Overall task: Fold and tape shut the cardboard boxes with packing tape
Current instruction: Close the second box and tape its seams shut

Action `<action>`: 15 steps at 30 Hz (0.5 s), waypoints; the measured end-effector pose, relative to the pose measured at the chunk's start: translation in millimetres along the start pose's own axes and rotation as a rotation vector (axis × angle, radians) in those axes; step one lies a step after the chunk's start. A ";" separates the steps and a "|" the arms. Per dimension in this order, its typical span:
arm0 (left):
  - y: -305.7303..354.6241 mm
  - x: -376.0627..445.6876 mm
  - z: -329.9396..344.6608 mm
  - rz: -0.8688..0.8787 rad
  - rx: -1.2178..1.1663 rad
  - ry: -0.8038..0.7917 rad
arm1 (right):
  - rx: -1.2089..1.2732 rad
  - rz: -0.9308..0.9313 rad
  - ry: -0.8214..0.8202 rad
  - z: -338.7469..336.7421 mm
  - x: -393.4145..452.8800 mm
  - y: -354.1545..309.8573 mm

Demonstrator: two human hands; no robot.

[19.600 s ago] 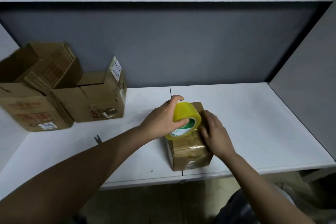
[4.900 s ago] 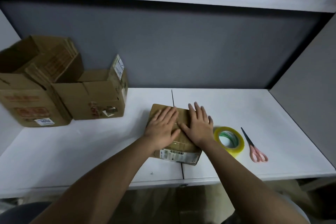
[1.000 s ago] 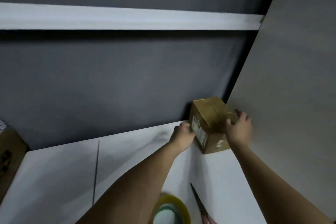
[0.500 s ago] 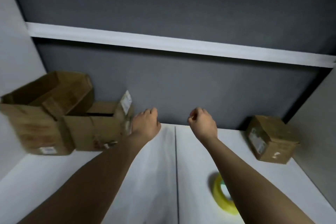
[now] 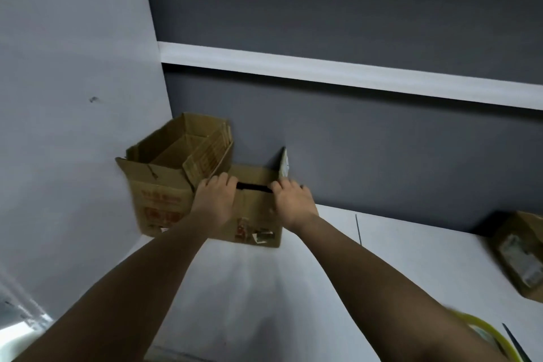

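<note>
Presently both hands grip the near top edge of a small brown cardboard box [image 5: 255, 214] at the white table's [image 5: 323, 288] back left: left hand [image 5: 216, 197] at its left corner, right hand [image 5: 292, 203] at its right, fingers curled over. Larger open cardboard box [image 5: 164, 173] touches its left side. Taped brown box [image 5: 520, 256] sits far right; yellow tape roll [image 5: 482, 332] at the near right edge.

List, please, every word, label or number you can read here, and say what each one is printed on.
None can be read.
Large open box: red print on its front, blurred.
Smaller box that both hands grip: red mark and torn stickers, unreadable.
Its upright flap: white label, too small.
Taped box at right: white label, blurred.
</note>
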State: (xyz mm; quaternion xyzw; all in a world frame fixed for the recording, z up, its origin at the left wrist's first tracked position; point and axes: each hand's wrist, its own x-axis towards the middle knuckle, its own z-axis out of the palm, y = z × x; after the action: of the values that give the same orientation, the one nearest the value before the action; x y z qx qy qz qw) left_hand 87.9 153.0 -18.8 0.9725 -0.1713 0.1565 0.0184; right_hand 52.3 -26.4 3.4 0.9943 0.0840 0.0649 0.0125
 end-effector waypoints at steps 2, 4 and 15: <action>-9.7 9.8 9.7 0.033 0.042 -0.037 | -0.083 -0.043 0.023 4.5 17.1 -8.2; -16.6 18.6 17.1 0.056 0.090 -0.098 | -0.139 -0.068 0.022 8.5 33.0 -13.6; -33.9 35.1 29.3 0.038 0.151 -0.172 | -0.220 -0.092 -0.183 23.1 61.3 3.8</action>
State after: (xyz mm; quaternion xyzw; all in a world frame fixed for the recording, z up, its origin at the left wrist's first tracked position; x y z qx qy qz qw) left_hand 139.5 170.7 -35.1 0.9775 -0.1785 0.0852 -0.0729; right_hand 115.9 -20.1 -11.6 0.9838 0.1202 -0.0176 0.1317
